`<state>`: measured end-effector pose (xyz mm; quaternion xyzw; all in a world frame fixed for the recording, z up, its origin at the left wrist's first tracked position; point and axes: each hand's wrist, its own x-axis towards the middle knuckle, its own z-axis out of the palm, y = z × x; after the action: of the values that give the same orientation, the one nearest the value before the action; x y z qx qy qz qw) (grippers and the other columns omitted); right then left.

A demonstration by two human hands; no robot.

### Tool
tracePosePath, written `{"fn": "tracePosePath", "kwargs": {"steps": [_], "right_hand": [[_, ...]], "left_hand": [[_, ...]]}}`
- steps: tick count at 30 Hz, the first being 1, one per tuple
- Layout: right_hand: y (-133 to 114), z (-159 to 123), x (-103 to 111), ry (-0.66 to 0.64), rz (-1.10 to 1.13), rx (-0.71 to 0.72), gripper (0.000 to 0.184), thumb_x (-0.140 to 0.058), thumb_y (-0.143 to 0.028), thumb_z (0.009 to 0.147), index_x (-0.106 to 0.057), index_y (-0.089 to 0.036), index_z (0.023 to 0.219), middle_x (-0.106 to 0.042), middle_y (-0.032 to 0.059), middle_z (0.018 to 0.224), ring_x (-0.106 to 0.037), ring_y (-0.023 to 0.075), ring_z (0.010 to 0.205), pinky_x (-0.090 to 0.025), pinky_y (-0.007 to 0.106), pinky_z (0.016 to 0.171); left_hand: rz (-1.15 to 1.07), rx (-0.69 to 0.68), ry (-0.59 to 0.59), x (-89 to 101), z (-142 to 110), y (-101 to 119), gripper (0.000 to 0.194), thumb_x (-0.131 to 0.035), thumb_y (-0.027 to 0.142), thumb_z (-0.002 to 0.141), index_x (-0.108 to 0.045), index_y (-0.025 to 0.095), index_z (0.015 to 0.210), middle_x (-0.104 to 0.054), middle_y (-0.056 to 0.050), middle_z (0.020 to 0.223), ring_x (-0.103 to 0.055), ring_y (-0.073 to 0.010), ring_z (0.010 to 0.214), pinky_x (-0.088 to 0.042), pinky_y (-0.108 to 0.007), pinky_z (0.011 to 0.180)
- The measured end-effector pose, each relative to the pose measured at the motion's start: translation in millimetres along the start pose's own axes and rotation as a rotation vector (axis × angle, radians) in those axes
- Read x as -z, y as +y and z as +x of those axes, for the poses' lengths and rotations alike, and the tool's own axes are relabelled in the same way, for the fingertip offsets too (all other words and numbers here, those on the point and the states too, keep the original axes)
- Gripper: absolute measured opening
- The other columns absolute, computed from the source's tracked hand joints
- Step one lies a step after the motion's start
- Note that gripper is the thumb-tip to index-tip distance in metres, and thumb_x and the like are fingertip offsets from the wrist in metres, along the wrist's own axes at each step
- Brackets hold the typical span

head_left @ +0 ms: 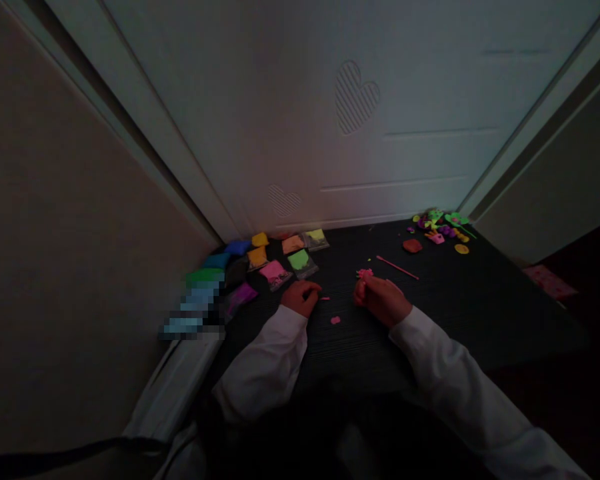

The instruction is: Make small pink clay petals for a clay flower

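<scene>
My right hand [383, 299] is closed around a small pink clay piece [365, 273], whose knobbly top pokes out past the fingers. Much of that piece is hidden by the hand. My left hand [300, 298] rests on the dark table [350, 357], fingers curved, with a gap between thumb and forefinger. Just beyond its fingertips is a short pink clay strip [325, 299]. Between my hands lies a flat pink clay piece [335, 320]. A thin pink stick [397, 267] lies behind my right hand.
Several clay packets, among them a pink packet [275, 274] and a green packet [303, 263], lie at the left. Colourful clay pieces [437, 227] cluster at the back right, near a red clay lump [412, 246]. A white panel with hearts [280, 133] borders the table's back.
</scene>
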<state>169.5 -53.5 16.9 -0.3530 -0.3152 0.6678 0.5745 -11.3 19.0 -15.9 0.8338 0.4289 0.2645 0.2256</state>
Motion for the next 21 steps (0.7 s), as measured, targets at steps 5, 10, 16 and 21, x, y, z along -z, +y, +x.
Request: {"fn": "tracePosePath", "kwargs": {"steps": [5, 10, 16, 21], "right_hand": [[0.6, -0.8, 0.9, -0.010, -0.009, 0.009, 0.023, -0.044, -0.032, 0.072, -0.050, -0.015, 0.059, -0.043, -0.0007, 0.060, -0.041, 0.0078, 0.054, -0.030, 0.024, 0.052], [2.2, -0.9, 3.8, -0.030, -0.057, 0.022, 0.012, -0.051, -0.025, 0.068, -0.050, -0.015, 0.062, -0.044, -0.0018, 0.059, -0.042, 0.0071, 0.053, -0.030, 0.024, 0.053], [3.3, -0.8, 4.3, -0.031, -0.170, 0.027, 0.013, -0.054, -0.021, 0.065, -0.054, -0.016, 0.078, -0.046, -0.0024, 0.057, -0.042, 0.0068, 0.053, -0.029, 0.022, 0.050], [3.0, -1.2, 3.7, -0.028, -0.083, 0.023, 0.016, -0.045, -0.028, 0.072, -0.054, -0.015, 0.074, -0.045, -0.0006, 0.060, -0.042, 0.0071, 0.055, -0.030, 0.023, 0.052]], "left_hand": [[-0.009, -0.002, -0.005, 0.6, 0.1, 0.3, 0.018, -0.040, 0.020, 0.068, -0.056, 0.019, 0.076, -0.056, -0.001, 0.074, -0.048, -0.0115, 0.070, -0.039, -0.024, 0.064], [-0.002, 0.005, -0.003, 0.9, -0.2, 0.2, 0.018, -0.040, 0.020, 0.068, -0.056, 0.018, 0.077, -0.055, -0.001, 0.072, -0.048, -0.0116, 0.069, -0.039, -0.024, 0.064], [-0.011, 0.010, -0.020, 1.1, 0.3, 0.7, 0.018, -0.040, 0.020, 0.068, -0.056, 0.018, 0.076, -0.056, -0.001, 0.074, -0.048, -0.0117, 0.070, -0.038, -0.024, 0.065], [-0.020, 0.004, -0.006, 0.4, 0.7, 1.2, 0.018, -0.040, 0.020, 0.068, -0.056, 0.018, 0.075, -0.056, 0.000, 0.074, -0.048, -0.0116, 0.070, -0.038, -0.024, 0.064]]}}
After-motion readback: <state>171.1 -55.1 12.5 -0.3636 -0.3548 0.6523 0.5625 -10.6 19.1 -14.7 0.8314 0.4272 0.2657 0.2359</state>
